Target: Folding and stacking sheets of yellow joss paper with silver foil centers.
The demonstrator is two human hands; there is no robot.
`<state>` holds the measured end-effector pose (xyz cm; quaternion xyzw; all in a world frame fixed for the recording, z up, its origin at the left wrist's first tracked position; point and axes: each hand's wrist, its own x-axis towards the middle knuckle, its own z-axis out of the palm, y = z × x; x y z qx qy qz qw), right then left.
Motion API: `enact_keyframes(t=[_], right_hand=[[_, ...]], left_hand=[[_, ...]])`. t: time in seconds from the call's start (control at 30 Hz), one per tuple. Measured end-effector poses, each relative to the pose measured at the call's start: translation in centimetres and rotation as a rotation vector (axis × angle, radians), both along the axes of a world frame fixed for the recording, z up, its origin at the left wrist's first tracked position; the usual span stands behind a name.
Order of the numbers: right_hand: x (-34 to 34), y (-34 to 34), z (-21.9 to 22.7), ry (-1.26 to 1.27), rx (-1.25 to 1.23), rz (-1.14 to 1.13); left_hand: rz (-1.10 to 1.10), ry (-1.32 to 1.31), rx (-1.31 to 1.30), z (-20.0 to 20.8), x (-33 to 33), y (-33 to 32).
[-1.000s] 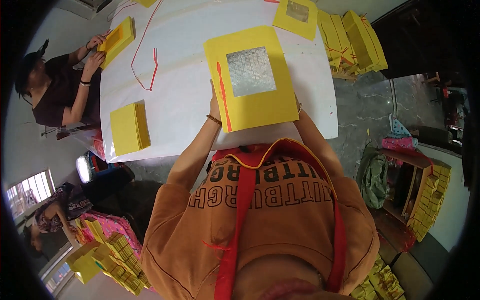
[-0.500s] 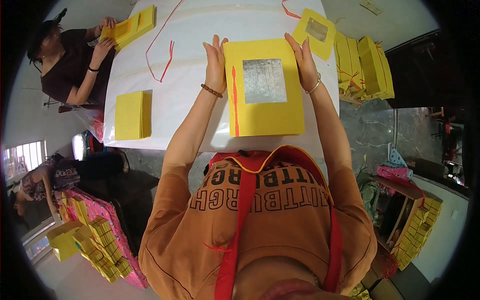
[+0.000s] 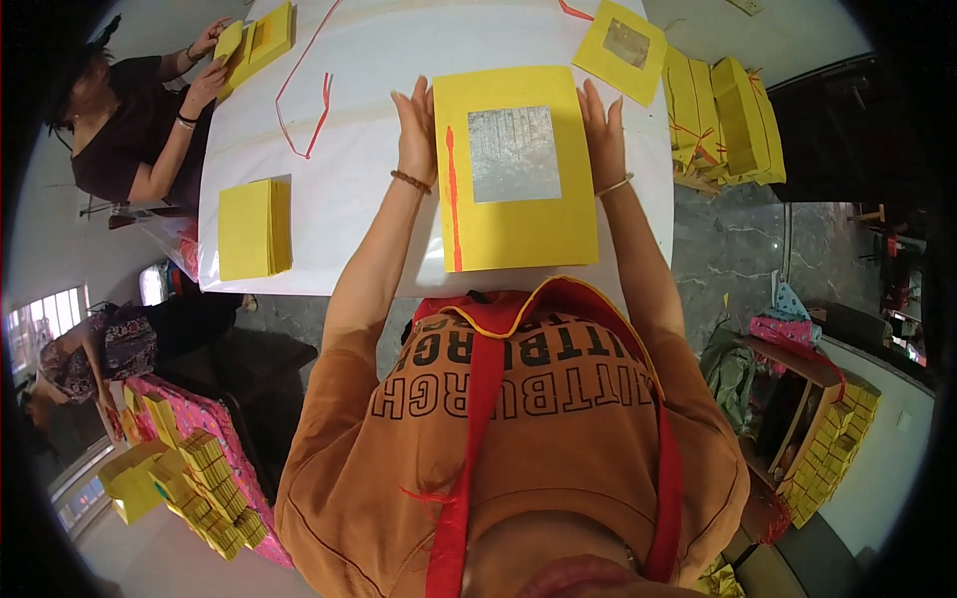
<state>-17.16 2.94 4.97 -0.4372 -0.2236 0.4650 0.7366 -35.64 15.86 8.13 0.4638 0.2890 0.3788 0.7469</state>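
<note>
A thick stack of yellow paper lies on the white-covered table in front of me. On its top sheet is a silver foil rectangle, and a red streak runs down near the left edge. My left hand rests along the stack's left side, fingers stretched out. Along the right side stands my right hand, its fingers also straight and slightly apart. Both palms face inward against the stack's edges. Neither hand has its fingers wrapped round anything.
A smaller yellow paper stack lies to the left, near a loose red string. Another foil-marked yellow stack sits far right. Beside the table are tied yellow bundles. A co-worker handles yellow paper at the far left.
My hands have come slightly nearer along the stack's sides, and the right fingertips have left its far corner area. The co-worker has raised a piece of yellow paper.
</note>
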Motion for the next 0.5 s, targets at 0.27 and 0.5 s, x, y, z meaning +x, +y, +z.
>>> enact_keyframes(t=[0.27,0.5], right_hand=[[-2.1,-5.2,-3.4,0.047,-0.005,0.002],[-3.6,-7.2,-4.5,0.013,0.017,-0.024]], left_hand=[[-0.27,-0.025,-0.349,-12.1,-1.7,-1.0],[-0.289,-0.153,-0.431,-14.5,-2.6,-0.5]])
